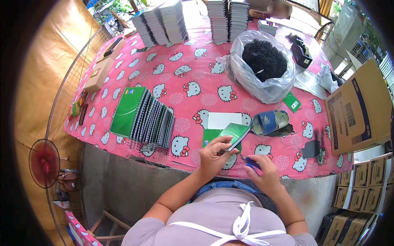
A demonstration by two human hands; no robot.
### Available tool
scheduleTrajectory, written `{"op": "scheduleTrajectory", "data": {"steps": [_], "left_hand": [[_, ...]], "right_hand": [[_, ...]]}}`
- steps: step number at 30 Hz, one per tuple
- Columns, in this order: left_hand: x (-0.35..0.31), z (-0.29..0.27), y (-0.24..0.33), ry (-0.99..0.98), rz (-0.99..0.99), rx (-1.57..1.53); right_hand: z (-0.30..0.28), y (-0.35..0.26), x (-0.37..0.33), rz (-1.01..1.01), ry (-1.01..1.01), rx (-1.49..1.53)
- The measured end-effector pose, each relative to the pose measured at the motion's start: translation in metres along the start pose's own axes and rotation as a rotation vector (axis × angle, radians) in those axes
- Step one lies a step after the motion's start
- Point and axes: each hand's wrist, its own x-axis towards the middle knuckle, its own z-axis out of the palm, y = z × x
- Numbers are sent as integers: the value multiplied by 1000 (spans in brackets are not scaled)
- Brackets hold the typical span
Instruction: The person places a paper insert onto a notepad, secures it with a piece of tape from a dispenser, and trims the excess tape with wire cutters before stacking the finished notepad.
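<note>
My left hand pinches the lower corner of a small green spiral notebook, holding it tilted with its black coil toward the right. In my right hand is a blue-handled hand tool, its tip close to the coil's lower end; whether it is pliers or scissors I cannot make out. Beneath the held notebook lie a white pad or sheet and another green cover. A blue slipper rests just right of them. To the left stands a stack of green spiral notebooks.
A plastic bag of black coils sits on the pink table. Tall notebook stacks stand at the back, a tape dispenser at back right. A cardboard box borders the right edge; loose black coils lie before it. Another person's hand shows far back.
</note>
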Motion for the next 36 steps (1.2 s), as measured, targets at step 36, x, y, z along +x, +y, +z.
{"op": "scheduleTrajectory", "data": {"steps": [36], "left_hand": [[68, -230, 49, 1024, 165, 82]], "right_hand": [[-105, 203, -2, 443, 516, -910]]}}
